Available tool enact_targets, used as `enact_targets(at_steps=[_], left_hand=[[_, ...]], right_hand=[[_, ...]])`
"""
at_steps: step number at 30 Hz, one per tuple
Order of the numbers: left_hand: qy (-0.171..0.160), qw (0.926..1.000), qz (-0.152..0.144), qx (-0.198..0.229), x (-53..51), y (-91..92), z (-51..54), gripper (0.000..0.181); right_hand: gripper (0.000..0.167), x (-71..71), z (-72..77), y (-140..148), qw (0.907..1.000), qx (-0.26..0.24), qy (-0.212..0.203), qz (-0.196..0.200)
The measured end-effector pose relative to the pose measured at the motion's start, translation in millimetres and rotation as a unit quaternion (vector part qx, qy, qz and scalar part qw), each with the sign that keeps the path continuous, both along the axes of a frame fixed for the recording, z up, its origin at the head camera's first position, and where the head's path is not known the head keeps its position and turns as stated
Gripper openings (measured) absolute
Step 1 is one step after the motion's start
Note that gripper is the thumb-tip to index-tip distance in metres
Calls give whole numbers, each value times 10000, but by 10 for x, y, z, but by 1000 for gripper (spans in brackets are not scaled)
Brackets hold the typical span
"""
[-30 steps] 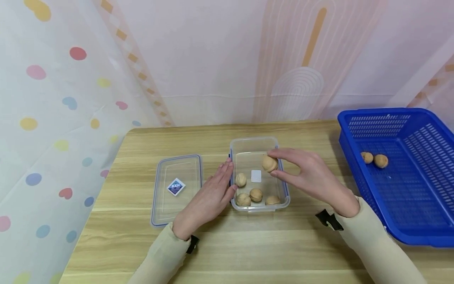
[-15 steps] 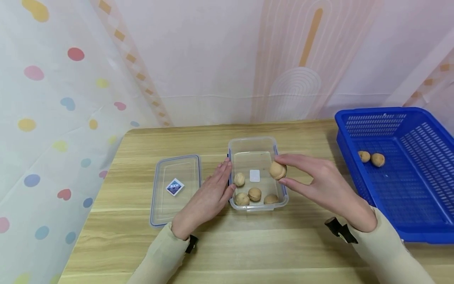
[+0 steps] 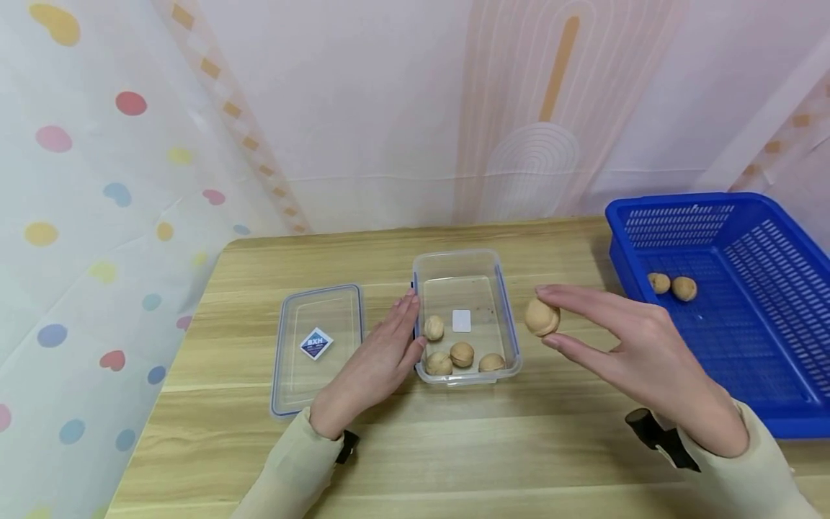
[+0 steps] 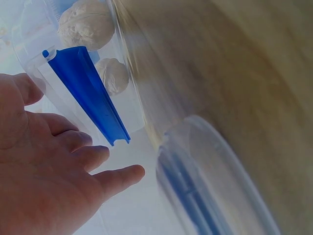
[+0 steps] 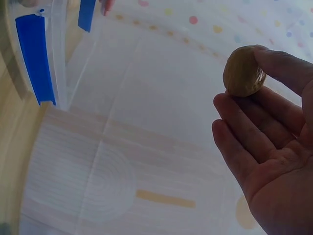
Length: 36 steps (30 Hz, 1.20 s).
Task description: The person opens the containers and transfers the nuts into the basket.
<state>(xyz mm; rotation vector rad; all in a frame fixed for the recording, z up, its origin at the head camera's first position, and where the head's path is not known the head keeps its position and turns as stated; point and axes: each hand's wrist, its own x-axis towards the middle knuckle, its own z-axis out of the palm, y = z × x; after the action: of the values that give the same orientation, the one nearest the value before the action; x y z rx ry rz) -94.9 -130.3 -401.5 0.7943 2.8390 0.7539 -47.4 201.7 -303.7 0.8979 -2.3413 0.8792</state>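
The right hand point(image 3: 638, 346) pinches a walnut point(image 3: 542, 318) between thumb and fingertips, in the air just right of the clear container point(image 3: 467, 288); the right wrist view shows the same walnut point(image 5: 243, 71) at the fingertips. Several walnuts lie in the container's near part, among them one point(image 3: 462, 354) near the middle and one point(image 3: 434, 328) by the left wall. With fingers extended, the left hand point(image 3: 372, 360) rests against the container's left side. In the left wrist view that hand point(image 4: 58, 166) is beside a blue clasp point(image 4: 88, 93).
A clear lid with a blue seal point(image 3: 285, 346) lies flat on the wooden table point(image 3: 415, 447), left of the container. At the right stands a blue basket point(image 3: 765, 360) with two walnuts point(image 3: 684, 288) in it. A patterned curtain point(image 3: 363, 108) hangs behind the table.
With the walnut still pinched, the right hand has moved right, from over the container to outside its right wall. The left hand stays at the container's side.
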Motion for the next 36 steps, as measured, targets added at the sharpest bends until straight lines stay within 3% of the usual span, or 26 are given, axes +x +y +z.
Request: enact_targets(at_steps=[13,22,28,31,34,36], left_hand=[[-35,10000,9,-16,-1,-2,6,65],[-51,9999,1,-109,-2,-4,6,65],[-74,9999,20,-80,-8,-6,-8,65],[-24,10000,37,-60,-7,-3,-9,64],[-29,10000,56,-74,-4,-1,-3,64],[-16,10000,40,-61,-2,0,1,64]], right_hand=[[60,197,222,340,9963,413,486,-573],[68,263,320,628,9877,748,423,-1305],[75,229,373,819,9857,839,214,-1448],[71,194,366,913,9866,745,100,-1445],[53,164,334,1013,9850,757,-28,-1553],[50,148,319,1070,9837,767,-103,-1622]])
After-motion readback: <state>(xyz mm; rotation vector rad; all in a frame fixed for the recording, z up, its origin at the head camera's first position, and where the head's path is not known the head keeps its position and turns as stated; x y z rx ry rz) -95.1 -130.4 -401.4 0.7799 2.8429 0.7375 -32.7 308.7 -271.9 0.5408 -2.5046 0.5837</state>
